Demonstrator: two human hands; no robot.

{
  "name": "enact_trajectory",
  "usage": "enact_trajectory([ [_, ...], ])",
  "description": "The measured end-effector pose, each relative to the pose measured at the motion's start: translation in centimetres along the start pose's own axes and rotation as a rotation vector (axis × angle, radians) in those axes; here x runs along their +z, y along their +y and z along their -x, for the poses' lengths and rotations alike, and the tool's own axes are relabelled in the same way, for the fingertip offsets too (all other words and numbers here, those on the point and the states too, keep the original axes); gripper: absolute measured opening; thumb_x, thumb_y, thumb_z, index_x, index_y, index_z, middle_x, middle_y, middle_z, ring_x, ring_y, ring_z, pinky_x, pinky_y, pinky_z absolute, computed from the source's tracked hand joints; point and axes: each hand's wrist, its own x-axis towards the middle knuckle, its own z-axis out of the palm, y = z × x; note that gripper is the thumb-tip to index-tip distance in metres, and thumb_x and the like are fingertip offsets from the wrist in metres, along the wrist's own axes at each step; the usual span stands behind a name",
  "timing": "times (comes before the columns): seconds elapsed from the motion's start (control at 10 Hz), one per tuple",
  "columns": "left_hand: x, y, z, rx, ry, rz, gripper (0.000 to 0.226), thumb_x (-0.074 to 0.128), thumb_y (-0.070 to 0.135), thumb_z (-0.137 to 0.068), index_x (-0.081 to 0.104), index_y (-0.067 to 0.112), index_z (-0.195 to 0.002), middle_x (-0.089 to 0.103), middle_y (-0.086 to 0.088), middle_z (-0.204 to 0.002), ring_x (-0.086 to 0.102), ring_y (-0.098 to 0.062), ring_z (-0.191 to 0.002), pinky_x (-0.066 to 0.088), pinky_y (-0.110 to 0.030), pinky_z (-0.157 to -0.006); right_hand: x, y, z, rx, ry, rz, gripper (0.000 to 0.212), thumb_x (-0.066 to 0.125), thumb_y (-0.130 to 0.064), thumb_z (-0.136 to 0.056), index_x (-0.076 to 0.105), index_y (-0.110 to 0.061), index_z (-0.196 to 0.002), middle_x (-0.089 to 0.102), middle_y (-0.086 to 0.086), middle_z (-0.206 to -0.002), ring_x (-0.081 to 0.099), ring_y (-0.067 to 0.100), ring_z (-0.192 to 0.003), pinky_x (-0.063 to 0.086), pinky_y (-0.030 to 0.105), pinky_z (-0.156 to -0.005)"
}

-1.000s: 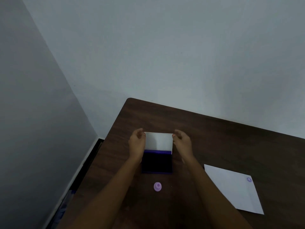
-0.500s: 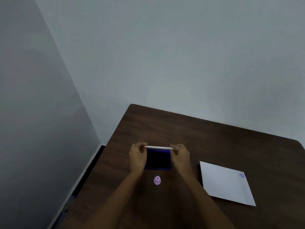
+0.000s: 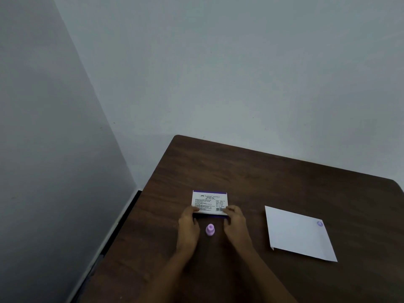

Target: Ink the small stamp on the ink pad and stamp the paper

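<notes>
Flat rectangular ink pad case (image 3: 209,202) with white printed lid and purple edge sitting closed on dark brown wooden tabletop (image 3: 284,176). Left hand (image 3: 188,224) pinching its 7 o'clock corner, right hand (image 3: 235,221) pinching its 5 o'clock corner; both grips pressing thumb on lid. Small lilac plastic stamp (image 3: 210,229) standing upright between the hands, at 6 o'clock from pad, touching neither. White paper sheet (image 3: 299,235) lying at 3 o'clock, well apart, showing purple round mark (image 3: 319,223) near far right corner.
</notes>
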Motion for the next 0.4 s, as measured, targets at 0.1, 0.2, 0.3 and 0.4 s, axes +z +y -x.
enact_trajectory([
  [0.1,0.2,-0.7,0.3,0.017,-0.017,-0.046,0.041,0.041,-0.009,-0.087,0.049,0.007,-0.124,0.052,-0.013,-0.132,0.047,-0.020,-0.122,0.037,-0.026,-0.100,0.8,0.3,0.6,-0.007,-0.020,0.028,0.040,0.044,0.007,-0.084,0.050,-0.002,-0.123,0.043,0.013,-0.137,0.041,0.020,-0.125,0.027,0.021,-0.105],
  [0.2,0.2,-1.2,0.2,0.027,-0.081,-0.166,0.049,0.040,-0.008,-0.088,0.039,0.009,-0.134,0.042,-0.011,-0.141,0.038,-0.020,-0.129,0.030,-0.030,-0.107,1.2,0.6,1.1,-0.042,-0.072,0.143,0.050,0.042,0.005,-0.085,0.039,-0.007,-0.134,0.032,0.009,-0.147,0.034,0.020,-0.131,0.029,0.027,-0.108],
  [0.3,0.3,-1.4,-0.2,0.126,-0.096,-0.493,0.051,0.040,0.001,-0.090,0.029,0.012,-0.139,0.033,-0.007,-0.147,0.025,-0.017,-0.135,0.013,-0.037,-0.114,1.2,0.8,1.3,-0.101,-0.080,0.283,0.051,0.045,0.001,-0.085,0.036,-0.006,-0.135,0.033,0.012,-0.147,0.033,0.024,-0.132,0.030,0.032,-0.108],
  [0.4,0.1,-0.7,-0.3,0.214,-0.108,-0.661,0.046,0.034,0.018,-0.096,0.023,0.013,-0.141,0.028,-0.008,-0.149,0.018,-0.019,-0.138,0.006,-0.038,-0.114,1.7,1.5,0.4,-0.179,0.068,0.311,0.039,0.061,0.004,-0.070,0.062,-0.001,-0.109,0.065,0.018,-0.115,0.060,0.031,-0.108,0.049,0.039,-0.091],
])
